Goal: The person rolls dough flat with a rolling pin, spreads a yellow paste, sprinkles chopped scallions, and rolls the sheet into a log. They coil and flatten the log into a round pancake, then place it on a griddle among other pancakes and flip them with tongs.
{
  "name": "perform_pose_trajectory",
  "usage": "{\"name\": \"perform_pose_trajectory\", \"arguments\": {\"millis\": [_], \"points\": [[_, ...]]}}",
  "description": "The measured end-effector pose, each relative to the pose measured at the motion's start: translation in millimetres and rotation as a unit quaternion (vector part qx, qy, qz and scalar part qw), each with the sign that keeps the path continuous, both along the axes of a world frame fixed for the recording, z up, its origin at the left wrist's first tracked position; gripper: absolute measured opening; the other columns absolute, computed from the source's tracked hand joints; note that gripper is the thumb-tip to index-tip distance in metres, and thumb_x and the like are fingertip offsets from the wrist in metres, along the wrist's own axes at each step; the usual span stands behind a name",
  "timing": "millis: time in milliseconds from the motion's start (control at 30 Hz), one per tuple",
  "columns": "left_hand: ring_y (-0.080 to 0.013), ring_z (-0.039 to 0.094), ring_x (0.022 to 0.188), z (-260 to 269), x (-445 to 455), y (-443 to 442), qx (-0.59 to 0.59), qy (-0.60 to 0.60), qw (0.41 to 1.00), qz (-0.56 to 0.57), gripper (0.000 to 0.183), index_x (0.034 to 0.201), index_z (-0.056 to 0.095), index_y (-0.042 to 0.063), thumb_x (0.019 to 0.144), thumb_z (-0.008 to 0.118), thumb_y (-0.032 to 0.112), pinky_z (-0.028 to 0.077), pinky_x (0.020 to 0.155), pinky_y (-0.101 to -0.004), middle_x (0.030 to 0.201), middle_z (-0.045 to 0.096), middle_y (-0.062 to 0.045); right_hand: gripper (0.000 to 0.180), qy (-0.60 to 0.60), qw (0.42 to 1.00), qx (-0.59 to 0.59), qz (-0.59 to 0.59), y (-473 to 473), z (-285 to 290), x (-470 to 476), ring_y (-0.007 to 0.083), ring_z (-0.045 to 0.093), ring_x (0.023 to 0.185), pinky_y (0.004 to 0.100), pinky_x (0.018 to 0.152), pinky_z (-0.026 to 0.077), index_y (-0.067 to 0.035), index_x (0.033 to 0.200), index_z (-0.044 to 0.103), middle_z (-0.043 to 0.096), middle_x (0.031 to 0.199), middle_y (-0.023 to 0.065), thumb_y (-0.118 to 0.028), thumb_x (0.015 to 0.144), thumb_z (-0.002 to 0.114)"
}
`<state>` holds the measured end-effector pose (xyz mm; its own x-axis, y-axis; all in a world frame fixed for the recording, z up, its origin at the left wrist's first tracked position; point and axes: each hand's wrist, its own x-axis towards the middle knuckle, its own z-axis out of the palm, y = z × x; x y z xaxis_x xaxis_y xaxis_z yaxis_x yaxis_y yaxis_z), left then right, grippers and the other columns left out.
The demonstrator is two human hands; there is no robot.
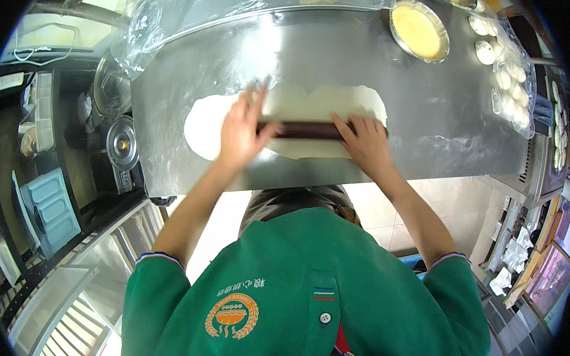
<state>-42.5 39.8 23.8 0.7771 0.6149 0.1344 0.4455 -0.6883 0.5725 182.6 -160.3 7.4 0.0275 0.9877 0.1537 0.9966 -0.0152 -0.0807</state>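
Observation:
A wide, thin sheet of pale dough (321,100) lies flat on a stainless-steel worktable (325,45), its left end rounded and its far edge scalloped. Across it runs a dark rolling pin (306,131), lengthwise from left to right, with dough showing on both its far and near sides. My left hand (242,129) rests at the pin's left end with fingers spread, slightly blurred. On the right end lies my right hand (367,143), its thumb along the pin and its fingers over it. The hands cover the pin's ends.
Clear plastic sheeting (218,7) covers the table's far left side. A round metal pan of yellow filling (419,32) stands far right. Beyond it, dough balls (513,90) lie under plastic. Left of the table are a round metal lid (122,143) and a blue compartment tray (54,210).

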Motion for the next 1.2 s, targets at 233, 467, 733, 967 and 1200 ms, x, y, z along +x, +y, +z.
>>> {"name": "perform_pose_trajectory", "arguments": {"millis": [233,467,733,967,1200], "points": [[-0.0312,0.047,0.132,-22.0,-48.1,-29.7,0.060,0.067,0.996,-0.027,0.081,0.146,0.044,0.012,0.075,0.078,0.034,0.030,0.111,-0.0513,0.144,0.051,-0.011,0.057,0.041,0.996,-0.060,0.059,14.4,-6.3,-41.1,0.0247,0.054,0.093,0.0371,0.077,0.045,-0.016,0.126,0.051,0.055,0.102,0.0072,-0.041,0.079,0.072],[-0.0294,0.051,0.123,-13.6,-45.5,1.0,0.094,0.047,0.994,-0.032,0.077,0.144,0.046,0.009,0.079,0.073,0.041,0.033,0.105,-0.0480,0.138,0.055,-0.011,0.060,0.030,0.993,-0.066,0.091,43.2,9.9,-47.1,0.0237,0.056,0.095,0.0371,0.076,0.045,-0.013,0.125,0.050,0.056,0.098,0.0059,-0.038,0.076,0.074],[-0.0270,0.052,0.122,-32.0,-84.6,-17.7,0.139,0.114,0.982,-0.066,0.069,0.144,0.047,0.017,0.081,0.072,0.029,0.033,0.107,-0.0497,0.130,0.057,-0.008,0.069,0.057,0.989,-0.051,0.125,55.0,-1.0,-69.6,0.0251,0.056,0.096,0.0390,0.078,0.045,-0.014,0.131,0.050,0.055,0.104,0.0077,-0.038,0.072,0.077],[-0.0311,0.037,0.140,-22.6,10.3,128.6,0.201,0.063,0.975,0.077,0.067,0.148,0.038,0.008,0.093,0.059,0.040,0.017,0.116,-0.0597,0.154,0.038,-0.013,0.062,0.001,0.994,-0.015,0.105,173.5,-7.8,-45.6,0.0263,0.056,0.099,0.0387,0.083,0.044,-0.012,0.132,0.051,0.057,0.107,0.0094,-0.042,0.080,0.068],[-0.0304,0.037,0.141,-36.6,-83.9,64.3,0.116,0.084,0.988,0.053,0.067,0.147,0.042,0.008,0.090,0.061,0.038,0.012,0.117,-0.0589,0.152,0.042,-0.013,0.060,0.067,0.991,-0.036,0.109,164.1,-14.8,-101.8,0.0256,0.057,0.104,0.0394,0.082,0.046,-0.011,0.130,0.052,0.059,0.109,0.0090,-0.037,0.079,0.071]]}}
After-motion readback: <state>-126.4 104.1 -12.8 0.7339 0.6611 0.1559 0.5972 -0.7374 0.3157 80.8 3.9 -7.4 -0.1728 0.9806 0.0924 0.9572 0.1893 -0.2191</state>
